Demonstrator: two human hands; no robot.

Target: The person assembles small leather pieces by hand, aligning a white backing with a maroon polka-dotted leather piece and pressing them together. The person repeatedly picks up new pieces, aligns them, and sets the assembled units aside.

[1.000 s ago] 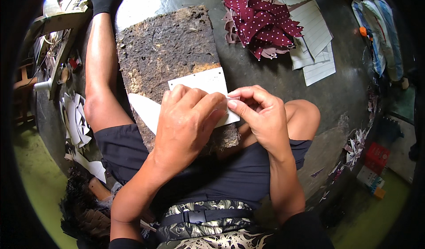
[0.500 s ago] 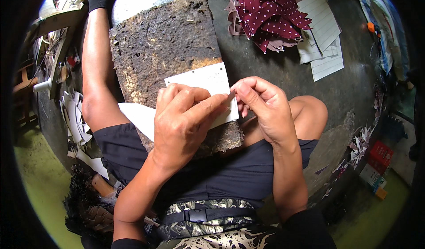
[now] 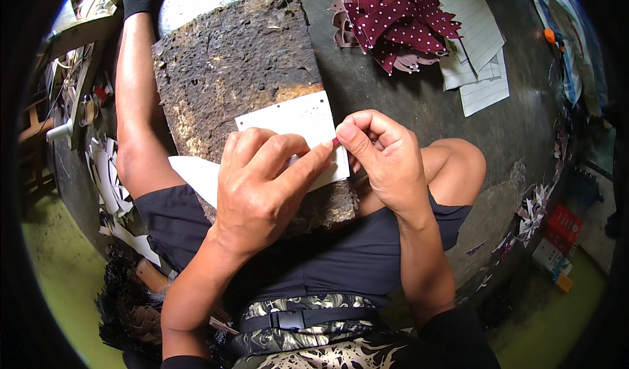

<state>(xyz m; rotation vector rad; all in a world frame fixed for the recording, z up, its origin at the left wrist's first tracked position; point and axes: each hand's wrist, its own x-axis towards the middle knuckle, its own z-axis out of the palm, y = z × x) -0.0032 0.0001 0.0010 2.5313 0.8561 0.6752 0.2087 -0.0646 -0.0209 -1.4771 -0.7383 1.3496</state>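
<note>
My left hand (image 3: 262, 182) is closed over a white sheet (image 3: 288, 115) with small dark dots near its edge. Its forefinger tip meets a small maroon piece (image 3: 337, 141) at the sheet's right side. My right hand (image 3: 386, 156) pinches the same piece between thumb and fingers, so the fingertips of both hands nearly touch. Most of the piece is hidden, as is my left thumb. Beneath the sheet a rough, dark, worn board (image 3: 239, 54) rests between my legs. A white curved piece (image 3: 198, 177) sticks out left of my left hand.
Beyond the board's right side lies a heap of maroon, white-dotted pieces (image 3: 393, 21), beside lined paper sheets (image 3: 481, 48). White offcuts (image 3: 108, 179) lie by my left leg. A red box (image 3: 562, 228) and scraps (image 3: 536, 208) are at far right.
The board, the sheet and my left hand have shifted slightly left. My right thumb has come down against the piece, and its maroon colour now shows between my fingertips.
</note>
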